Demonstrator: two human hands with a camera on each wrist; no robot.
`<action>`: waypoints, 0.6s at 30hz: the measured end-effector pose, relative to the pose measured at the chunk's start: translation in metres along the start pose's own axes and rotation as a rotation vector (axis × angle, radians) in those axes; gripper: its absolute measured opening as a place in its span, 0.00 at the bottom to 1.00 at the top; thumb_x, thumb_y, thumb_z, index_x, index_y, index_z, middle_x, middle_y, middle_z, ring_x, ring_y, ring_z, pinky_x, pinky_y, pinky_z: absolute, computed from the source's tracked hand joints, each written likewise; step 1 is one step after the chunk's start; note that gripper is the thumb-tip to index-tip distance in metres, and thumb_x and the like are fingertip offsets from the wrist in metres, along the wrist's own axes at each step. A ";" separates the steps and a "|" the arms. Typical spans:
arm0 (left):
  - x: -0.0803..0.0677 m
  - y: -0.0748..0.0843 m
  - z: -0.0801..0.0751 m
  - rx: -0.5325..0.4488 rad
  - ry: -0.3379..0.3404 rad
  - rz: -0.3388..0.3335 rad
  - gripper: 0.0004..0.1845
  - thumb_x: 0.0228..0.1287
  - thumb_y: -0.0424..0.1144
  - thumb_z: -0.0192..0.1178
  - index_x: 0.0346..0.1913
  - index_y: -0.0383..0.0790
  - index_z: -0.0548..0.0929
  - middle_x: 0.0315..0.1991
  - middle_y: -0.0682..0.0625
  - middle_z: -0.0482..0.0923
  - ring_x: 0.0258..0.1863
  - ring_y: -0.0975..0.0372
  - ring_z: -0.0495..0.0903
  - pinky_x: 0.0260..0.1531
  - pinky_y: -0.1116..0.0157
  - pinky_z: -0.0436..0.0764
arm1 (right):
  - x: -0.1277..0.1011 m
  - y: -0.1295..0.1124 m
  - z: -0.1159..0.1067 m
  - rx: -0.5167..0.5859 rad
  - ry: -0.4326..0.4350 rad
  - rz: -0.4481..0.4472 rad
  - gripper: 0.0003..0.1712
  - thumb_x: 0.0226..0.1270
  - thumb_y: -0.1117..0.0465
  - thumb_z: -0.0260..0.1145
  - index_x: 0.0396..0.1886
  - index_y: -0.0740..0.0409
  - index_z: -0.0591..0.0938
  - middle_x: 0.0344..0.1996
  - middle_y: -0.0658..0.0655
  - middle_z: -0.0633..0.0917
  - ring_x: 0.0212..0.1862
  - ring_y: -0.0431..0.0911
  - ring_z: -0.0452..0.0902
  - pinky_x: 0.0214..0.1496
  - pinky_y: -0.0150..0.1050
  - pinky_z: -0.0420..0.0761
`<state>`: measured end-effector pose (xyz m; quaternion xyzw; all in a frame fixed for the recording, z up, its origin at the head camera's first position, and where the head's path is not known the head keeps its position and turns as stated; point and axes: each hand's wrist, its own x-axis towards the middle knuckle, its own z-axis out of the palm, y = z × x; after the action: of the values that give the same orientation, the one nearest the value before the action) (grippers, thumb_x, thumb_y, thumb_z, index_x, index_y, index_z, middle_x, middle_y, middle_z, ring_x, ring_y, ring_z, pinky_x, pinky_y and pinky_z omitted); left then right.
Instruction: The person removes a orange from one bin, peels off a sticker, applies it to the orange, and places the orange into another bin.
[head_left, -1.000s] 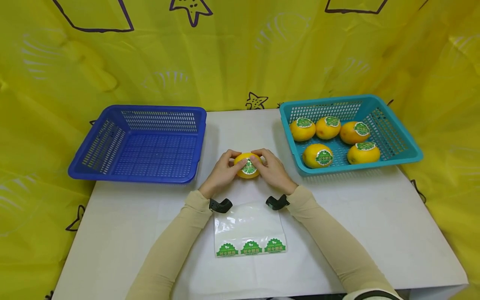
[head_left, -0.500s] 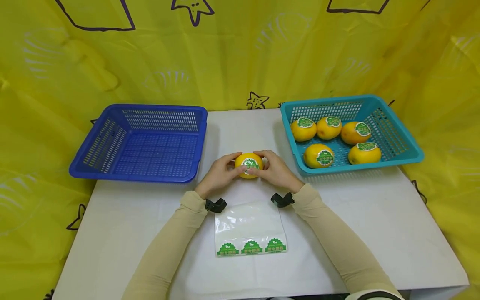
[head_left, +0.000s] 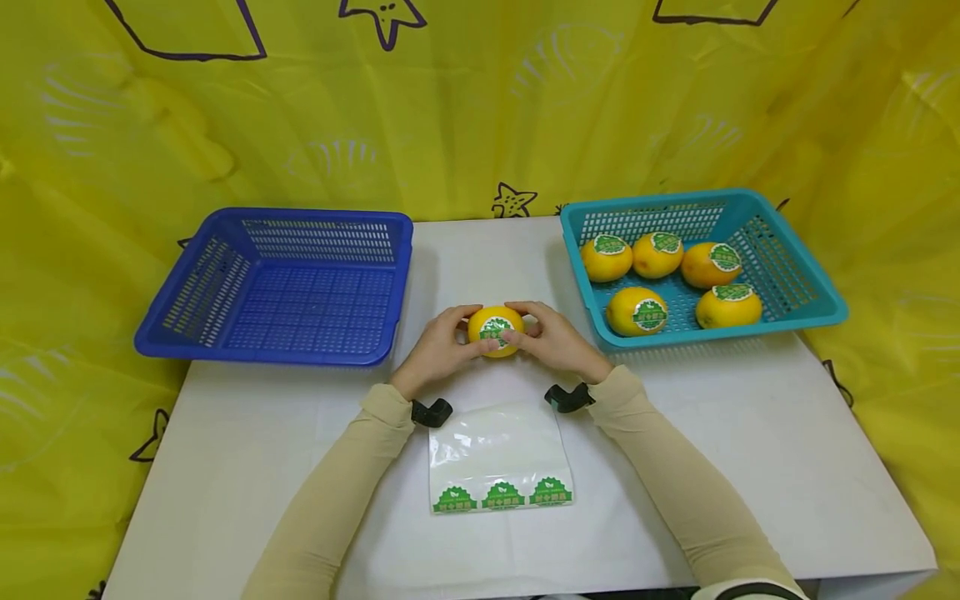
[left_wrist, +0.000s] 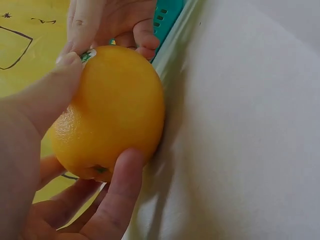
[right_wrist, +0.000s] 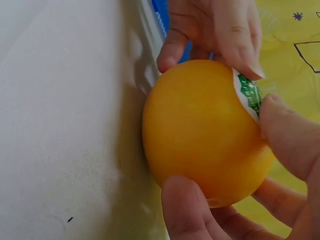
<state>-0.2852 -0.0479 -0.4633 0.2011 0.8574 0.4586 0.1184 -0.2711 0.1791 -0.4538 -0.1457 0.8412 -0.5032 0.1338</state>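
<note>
Head view: you've got both hands on one orange point(head_left: 496, 330) at mid worktop point(head_left: 247, 433), between the blue basket point(head_left: 281, 283) and the teal basket point(head_left: 701, 267), a bit nearer you than both. Your left hand point(head_left: 435, 350) curls round its left side, thumb on top; your right hand point(head_left: 551, 342) curls round the right side, w/ a fingertip pressed on the green-white sticker point(head_left: 495, 330). Fruit is slightly oval, long axis running left-right, approx level; sticker face points toward you and up. Can't tell if the fruit rests on the worktop or sits just off it.

Left wrist view: thumb and fingers of your left hand point(left_wrist: 45, 165) pinch the orange point(left_wrist: 112, 115). Right wrist view: your right hand point(right_wrist: 250, 200) grips it too, thumb at the sticker point(right_wrist: 248, 92) edge.

Teal basket holds five stickered oranges point(head_left: 636, 310). A clear sheet point(head_left: 495, 454) w/ three green stickers point(head_left: 502, 495) lies on the worktop just near of your wrists.
</note>
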 end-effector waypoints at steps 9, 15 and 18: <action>0.001 -0.004 0.005 -0.054 0.034 0.003 0.35 0.57 0.49 0.72 0.64 0.38 0.72 0.56 0.46 0.73 0.47 0.58 0.75 0.46 0.61 0.77 | 0.000 0.006 -0.001 0.040 0.006 -0.049 0.31 0.69 0.63 0.65 0.68 0.66 0.68 0.56 0.66 0.72 0.30 0.61 0.79 0.35 0.39 0.81; -0.003 -0.007 0.004 -0.087 0.018 0.034 0.35 0.56 0.47 0.73 0.65 0.40 0.72 0.57 0.47 0.73 0.48 0.58 0.76 0.48 0.60 0.77 | -0.004 0.010 -0.004 0.134 -0.036 -0.015 0.31 0.70 0.62 0.64 0.70 0.60 0.68 0.62 0.63 0.68 0.31 0.59 0.79 0.38 0.38 0.80; -0.005 -0.008 0.002 -0.119 -0.005 0.046 0.36 0.55 0.45 0.74 0.65 0.41 0.72 0.58 0.47 0.73 0.50 0.57 0.76 0.49 0.59 0.77 | -0.005 0.013 -0.004 0.191 -0.048 0.004 0.31 0.70 0.64 0.64 0.70 0.60 0.68 0.63 0.63 0.67 0.32 0.60 0.78 0.36 0.37 0.78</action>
<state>-0.2818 -0.0525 -0.4706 0.2145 0.8235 0.5110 0.1215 -0.2694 0.1899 -0.4628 -0.1426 0.7863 -0.5771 0.1684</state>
